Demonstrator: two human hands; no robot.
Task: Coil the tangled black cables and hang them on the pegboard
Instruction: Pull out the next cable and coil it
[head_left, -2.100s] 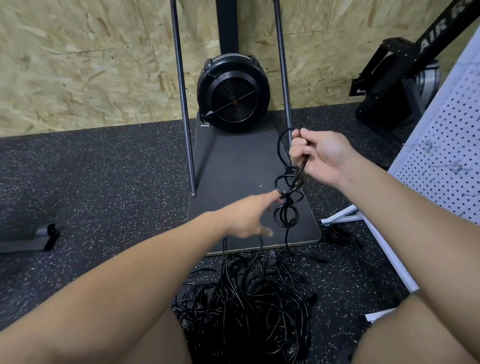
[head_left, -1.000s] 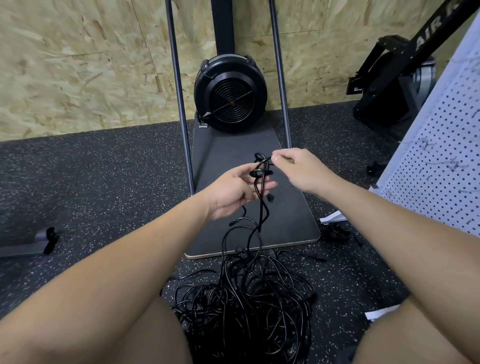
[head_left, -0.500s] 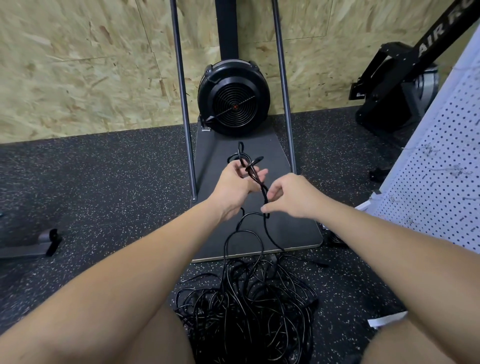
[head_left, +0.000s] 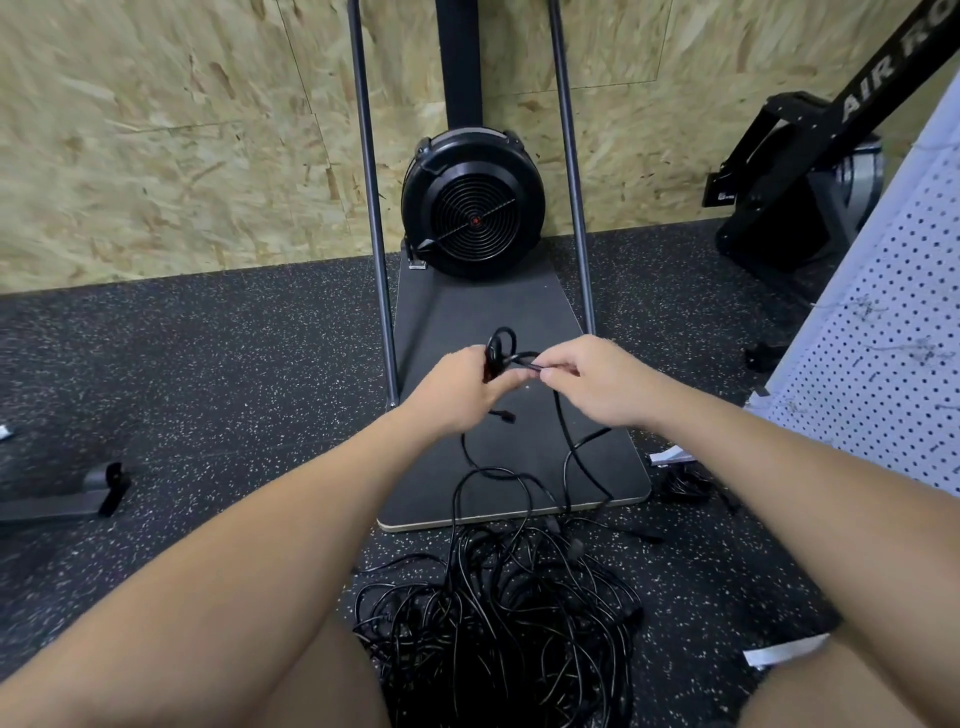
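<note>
Since half a second ago our right hand (head_left: 597, 382) has risen level with our left hand (head_left: 457, 392); both now pinch one black cable (head_left: 563, 431), a small loop (head_left: 501, 343) poking above the left fingers, the rest trailing down to the tangled cable pile (head_left: 498, 618) on speckled rubber flooring (head_left: 208, 374). Ahead stands a fan machine (head_left: 472, 205) against an OSB wall (head_left: 156, 130); the white pegboard (head_left: 883, 374) leans at right

I'm looking into a gym: speckled rubber flooring (head_left: 208, 374) is lying under my fingers (head_left: 558, 370), a fan-wheel ski trainer (head_left: 472, 202) is standing beyond them, and an air rower (head_left: 810, 171) is sitting farther right.
</note>
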